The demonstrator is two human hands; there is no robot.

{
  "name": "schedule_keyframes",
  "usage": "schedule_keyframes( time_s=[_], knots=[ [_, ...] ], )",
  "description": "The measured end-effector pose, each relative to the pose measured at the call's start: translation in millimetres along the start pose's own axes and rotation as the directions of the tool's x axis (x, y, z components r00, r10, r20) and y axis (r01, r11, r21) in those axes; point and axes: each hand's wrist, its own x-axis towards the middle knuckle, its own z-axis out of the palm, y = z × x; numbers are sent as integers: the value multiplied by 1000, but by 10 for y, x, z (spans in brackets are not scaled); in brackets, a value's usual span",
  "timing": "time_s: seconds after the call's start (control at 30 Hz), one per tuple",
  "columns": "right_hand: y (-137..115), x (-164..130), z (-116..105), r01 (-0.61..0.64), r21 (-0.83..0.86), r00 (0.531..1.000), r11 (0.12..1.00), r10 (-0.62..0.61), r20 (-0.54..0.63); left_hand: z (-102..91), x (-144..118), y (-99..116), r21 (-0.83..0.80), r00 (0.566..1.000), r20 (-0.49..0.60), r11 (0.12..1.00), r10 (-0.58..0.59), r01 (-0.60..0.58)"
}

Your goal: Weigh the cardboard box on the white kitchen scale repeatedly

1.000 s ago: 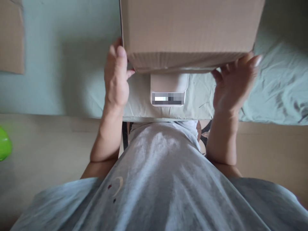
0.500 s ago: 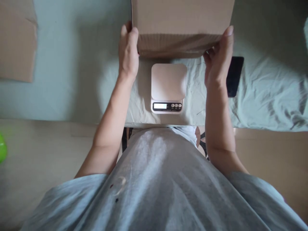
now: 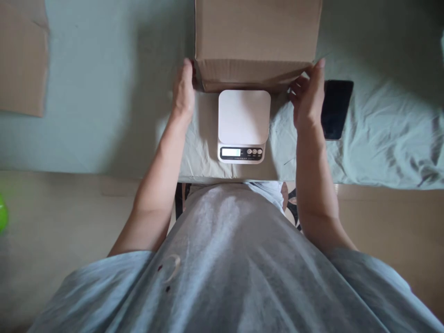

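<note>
A brown cardboard box (image 3: 256,32) stands low over the green cloth, just behind a white kitchen scale (image 3: 244,116) whose small display is lit. My left hand (image 3: 183,90) is upright beside the box's left side, its thumb apart from the cardboard and its fingers extended, their tips partly hidden. At the near right lower corner, my right hand (image 3: 308,97) has bent fingers against the box, the thumb pointing up along its edge. The scale's plate carries nothing. What the box holds, if anything, cannot be seen.
A black phone (image 3: 337,109) lies just right of my right hand. At the far left is a flat piece of cardboard (image 3: 24,64). The green cloth (image 3: 86,101) ends at a front edge near my body. Part of a bright green object (image 3: 3,213) shows at the left border.
The cardboard box has come down and looks smaller, its lower edge now behind the scale. Both hands have lowered with it, and my left thumb has come away from its edge.
</note>
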Motion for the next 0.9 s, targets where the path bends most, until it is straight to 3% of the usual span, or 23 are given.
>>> schedule_keyframes(
  time_s=[0.07,0.2,0.4,0.57,0.7,0.8,0.9],
  knots=[
    [-3,7,8,-20,-27,1000,999,19,-14,12,2,11,10,995,-54,997,-79,80],
    [-60,-21,86,6,-37,1000,999,-6,7,83,-98,113,6,1000,11,1000,10,-10],
    [-263,-61,206,20,24,1000,1000,-21,22,204,-198,354,-21,999,29,999,-35,35],
    [-538,-314,155,121,82,992,989,-125,37,102,-446,551,-28,991,82,994,110,-108],
    [-599,-728,101,193,105,981,976,-194,-4,-117,-835,458,-68,984,121,990,129,-122],
    [-508,-1042,67,213,68,976,975,-209,-54,-260,-1153,278,-97,967,137,975,213,-201],
    [-376,-1270,22,218,41,975,975,-215,-62,-335,-1386,144,-80,959,176,974,224,-213]
  ],
)
